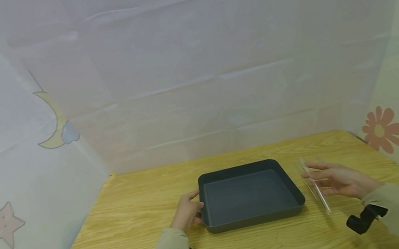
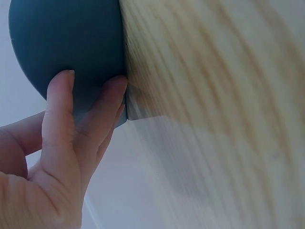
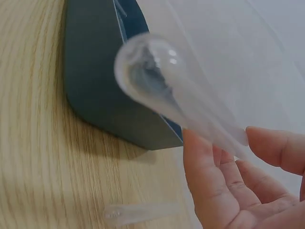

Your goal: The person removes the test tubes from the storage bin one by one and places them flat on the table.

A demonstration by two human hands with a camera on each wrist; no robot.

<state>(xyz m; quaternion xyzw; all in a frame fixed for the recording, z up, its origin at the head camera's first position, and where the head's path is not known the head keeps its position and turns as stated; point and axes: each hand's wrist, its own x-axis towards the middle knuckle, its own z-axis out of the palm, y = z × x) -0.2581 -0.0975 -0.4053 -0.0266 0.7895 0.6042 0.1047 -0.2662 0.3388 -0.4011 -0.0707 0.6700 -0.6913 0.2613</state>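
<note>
A dark blue-grey rectangular tray [image 1: 253,220] stands on the wooden table. My left hand [image 1: 189,211] is at its left side. In the left wrist view, extended fingers [image 2: 59,105] touch the tray's outer wall [image 2: 71,38]. To the right of the tray, my right hand [image 1: 343,179] pinches a clear, round-ended test tube [image 1: 320,197] between thumb and fingers. The right wrist view shows this tube [image 3: 152,71] raised above the table, its rounded end towards the camera. A second clear tube [image 3: 136,213] lies on the table below it.
The wooden table [image 1: 139,216] has light yellow grain. A pale printed sheet [image 1: 178,81] hangs behind it, with a moon and star at left and a flower [image 1: 380,130] at right. Black wrist mounts [image 1: 365,220] sit on both sleeves.
</note>
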